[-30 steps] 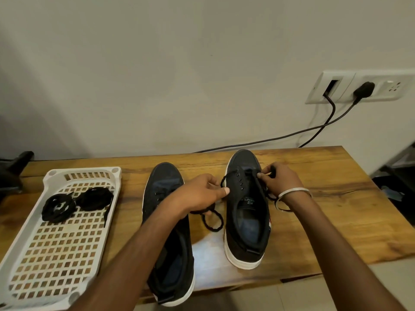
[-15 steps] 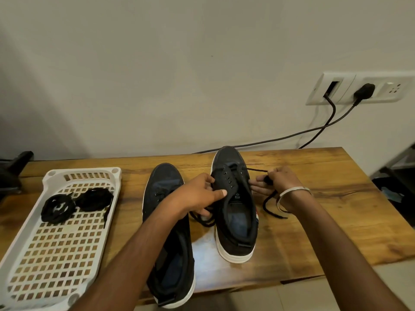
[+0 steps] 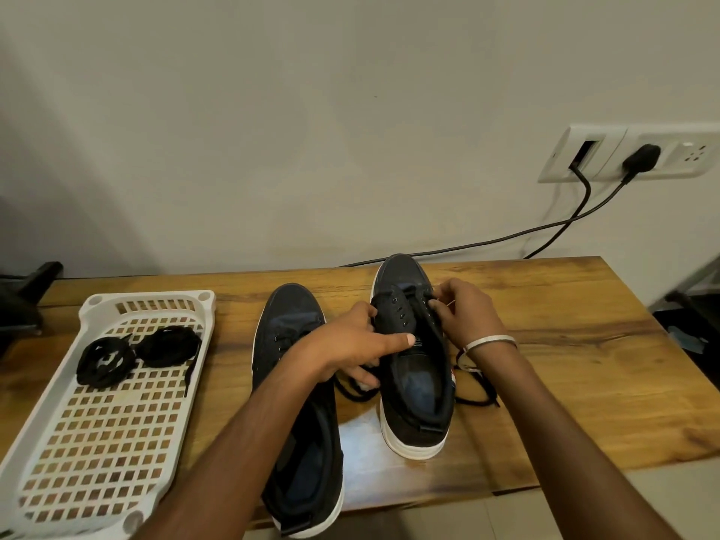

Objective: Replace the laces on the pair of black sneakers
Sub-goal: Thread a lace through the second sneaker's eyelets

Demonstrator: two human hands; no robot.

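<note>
The fingers [image 3: 442,305] of the right hand [image 3: 465,313] are curled over the right flap of the shoe [image 3: 413,356], near the upper eyelets; whether the lace [image 3: 473,395] is pinched between them cannot be told. The left hand [image 3: 352,344] is wrapped round the left side of the shoe, with the thumb laid straight across the tongue and the lower fingers curled beneath. The shoe is set on the table [image 3: 565,344], toe to the wall, and its loosened lace is seen trailing on both sides of it. Left of the shoe, just beside it, the second sneaker [image 3: 296,403] is laid parallel. Further left of the shoe, a white tray [image 3: 101,442] is placed, and two coiled black laces [image 3: 140,354] are kept at its far end.
</note>
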